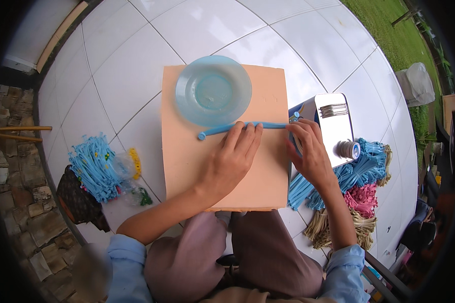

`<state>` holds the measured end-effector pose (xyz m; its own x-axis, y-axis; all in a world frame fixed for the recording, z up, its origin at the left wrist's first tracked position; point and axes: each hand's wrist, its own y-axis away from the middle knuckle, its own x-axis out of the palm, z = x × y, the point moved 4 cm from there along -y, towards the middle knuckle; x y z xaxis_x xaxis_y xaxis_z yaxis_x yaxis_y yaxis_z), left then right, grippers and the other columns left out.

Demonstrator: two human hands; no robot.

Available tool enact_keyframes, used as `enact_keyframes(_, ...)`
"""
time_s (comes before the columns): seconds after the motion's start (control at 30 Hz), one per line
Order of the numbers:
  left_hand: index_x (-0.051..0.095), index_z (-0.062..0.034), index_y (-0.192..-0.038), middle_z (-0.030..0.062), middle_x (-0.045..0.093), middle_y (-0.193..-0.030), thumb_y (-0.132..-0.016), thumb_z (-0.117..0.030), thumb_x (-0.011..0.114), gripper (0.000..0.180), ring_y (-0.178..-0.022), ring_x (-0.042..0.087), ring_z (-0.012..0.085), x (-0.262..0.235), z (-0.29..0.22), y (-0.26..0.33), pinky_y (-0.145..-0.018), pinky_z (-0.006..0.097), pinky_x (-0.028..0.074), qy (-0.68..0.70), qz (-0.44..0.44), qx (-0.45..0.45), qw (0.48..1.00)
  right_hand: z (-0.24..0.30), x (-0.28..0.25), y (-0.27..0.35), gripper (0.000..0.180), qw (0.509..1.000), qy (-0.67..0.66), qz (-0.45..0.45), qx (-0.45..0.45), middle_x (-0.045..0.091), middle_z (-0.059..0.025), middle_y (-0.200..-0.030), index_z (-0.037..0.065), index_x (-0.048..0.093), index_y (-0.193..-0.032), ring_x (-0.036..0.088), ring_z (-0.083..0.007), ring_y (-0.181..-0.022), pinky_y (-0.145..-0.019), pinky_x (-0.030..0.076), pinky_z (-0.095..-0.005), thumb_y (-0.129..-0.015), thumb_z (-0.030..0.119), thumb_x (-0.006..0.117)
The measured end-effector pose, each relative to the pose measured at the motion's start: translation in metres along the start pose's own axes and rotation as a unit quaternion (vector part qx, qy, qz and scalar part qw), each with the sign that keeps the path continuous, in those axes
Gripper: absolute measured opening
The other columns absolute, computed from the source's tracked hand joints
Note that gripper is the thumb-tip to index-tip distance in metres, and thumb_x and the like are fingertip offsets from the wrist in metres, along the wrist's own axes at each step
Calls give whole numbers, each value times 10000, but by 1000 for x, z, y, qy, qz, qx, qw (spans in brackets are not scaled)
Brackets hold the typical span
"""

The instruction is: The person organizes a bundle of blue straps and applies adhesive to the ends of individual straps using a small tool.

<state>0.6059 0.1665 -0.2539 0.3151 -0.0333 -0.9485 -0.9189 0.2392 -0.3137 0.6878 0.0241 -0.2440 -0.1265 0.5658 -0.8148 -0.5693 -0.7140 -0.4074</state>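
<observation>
A long, thin blue strip (268, 124) with a small rounded knob at each end lies across the peach-coloured board (227, 177). My left hand (231, 161) rests on the board, its fingers stretched out and their tips pressing on the middle of the strip. Near the strip's right end, at the board's right edge, is my right hand (311, 149). Its fingers are bent with the tips on the strip, and the thumb stands apart below them. Just beyond the strip, a translucent blue plate (232, 103) sits on the board and looks wet inside.
Right of the board lies a shiny metal can (326, 134) with a round cap. Beside it are bundles of blue strips (371, 156), pink strips (361, 199) and beige strips (318, 230). More blue strips (93, 164) and a dark patterned bag (78, 197) are on the left.
</observation>
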Motion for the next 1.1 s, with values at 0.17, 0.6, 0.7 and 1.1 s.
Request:
enact_keyframes(0.17, 511, 27, -1192, 114, 517, -1106, -744, -81, 529, 462, -1088, 463, 255, 3, -3, 3, -908, 270, 435, -16, -1, 5, 1000, 10, -12, -40, 444, 996, 6, 83, 17, 496, -90, -1099, 102, 514, -1131, 464, -288, -1021, -823, 446, -389, -722, 53, 678)
enact_keyframes(0.6, 501, 40, -1184, 122, 502, -1089, -744, -112, 521, 466, -1091, 443, 268, 9, -5, 5, -943, 264, 396, -28, -6, -4, 1000, 3, 59, -118, 414, 982, -154, 12, 105, 413, -201, -1087, 35, 433, -1140, 526, -335, -931, -778, 466, -379, -761, -16, 591)
enact_keyframes(0.7, 506, 44, -1178, 125, 501, -1087, -746, -113, 518, 459, -1091, 441, 275, 6, -5, 4, -951, 269, 391, -17, -4, -1, 1000, -6, 63, -117, 412, 985, -130, -40, 110, 435, -162, -1056, 53, 462, -1115, 536, -269, -855, -719, 474, -336, -736, -25, 606)
enact_keyframes(1.1, 493, 25, -1214, 117, 519, -1132, -763, -104, 507, 468, -1116, 444, 266, 7, -5, 6, -991, 296, 365, -24, 13, 11, 1000, -48, 23, -85, 343, 955, -116, -153, 227, 528, -110, -970, 36, 496, -1059, 576, -187, -789, -662, 504, -295, -745, -69, 584)
